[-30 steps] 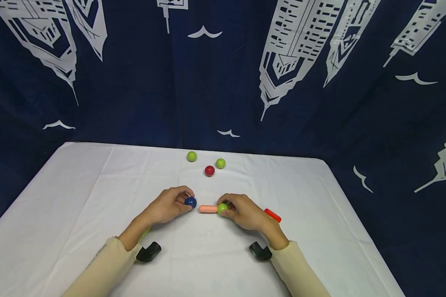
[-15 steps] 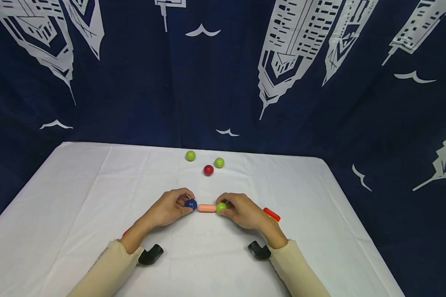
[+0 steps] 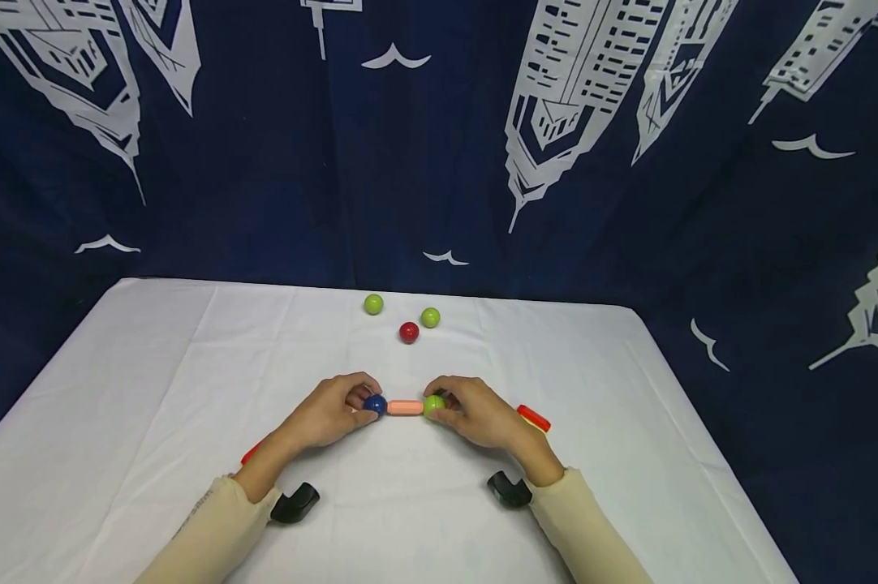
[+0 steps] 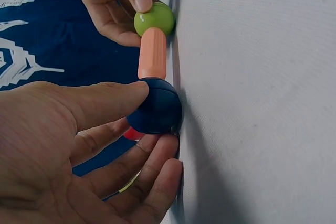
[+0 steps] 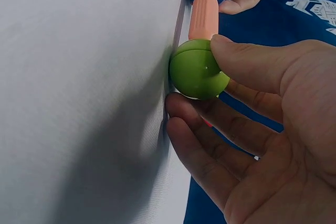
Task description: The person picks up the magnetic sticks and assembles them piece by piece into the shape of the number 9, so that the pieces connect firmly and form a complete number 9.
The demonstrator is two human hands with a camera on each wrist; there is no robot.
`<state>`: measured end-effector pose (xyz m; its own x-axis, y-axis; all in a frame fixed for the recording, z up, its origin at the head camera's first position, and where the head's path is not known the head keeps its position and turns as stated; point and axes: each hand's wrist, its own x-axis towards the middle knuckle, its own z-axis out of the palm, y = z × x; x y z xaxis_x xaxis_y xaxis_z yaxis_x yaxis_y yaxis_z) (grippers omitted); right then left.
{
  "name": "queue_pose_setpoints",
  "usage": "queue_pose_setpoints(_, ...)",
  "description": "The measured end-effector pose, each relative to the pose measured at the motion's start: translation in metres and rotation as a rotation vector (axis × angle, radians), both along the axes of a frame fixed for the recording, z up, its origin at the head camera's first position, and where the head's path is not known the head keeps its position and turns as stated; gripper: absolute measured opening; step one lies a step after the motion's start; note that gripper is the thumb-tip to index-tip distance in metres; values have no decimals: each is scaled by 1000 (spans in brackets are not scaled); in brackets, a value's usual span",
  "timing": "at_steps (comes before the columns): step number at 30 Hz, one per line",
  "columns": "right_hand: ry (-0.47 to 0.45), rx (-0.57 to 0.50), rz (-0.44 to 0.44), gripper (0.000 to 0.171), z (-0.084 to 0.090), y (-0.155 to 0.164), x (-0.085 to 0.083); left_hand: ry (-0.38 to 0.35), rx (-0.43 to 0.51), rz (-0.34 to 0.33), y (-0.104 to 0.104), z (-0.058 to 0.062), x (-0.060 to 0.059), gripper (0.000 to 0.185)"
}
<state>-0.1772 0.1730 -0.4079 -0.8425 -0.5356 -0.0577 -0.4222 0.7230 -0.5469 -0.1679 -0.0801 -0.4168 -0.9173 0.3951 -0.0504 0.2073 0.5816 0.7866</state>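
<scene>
Near the middle of the counter, toward its front edge, the left hand pinches the blue ball and the right hand pinches the green ball — the peach rod joins them. The pieces look light, rigid and glossy, so likely slippery — best held at the balls.

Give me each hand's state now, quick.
Left hand: pinches the blue ball at one end of the peach rod.
Right hand: pinches the green ball at the rod's other end.
</scene>
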Motion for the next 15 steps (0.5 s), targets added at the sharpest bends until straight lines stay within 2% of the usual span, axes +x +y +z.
queue_pose_setpoints(6,-12,6,-5,27,0,0,0,27,-14,28,-8,4,6,25)
queue_pose_setpoints(12,-1,6,-2,27,-1,1,0,139,-32,23,-19,10,18,22)
queue_pose_setpoints(15,-2,-1,7,27,0,1,0,164,-42,41,-26,12,24,22)
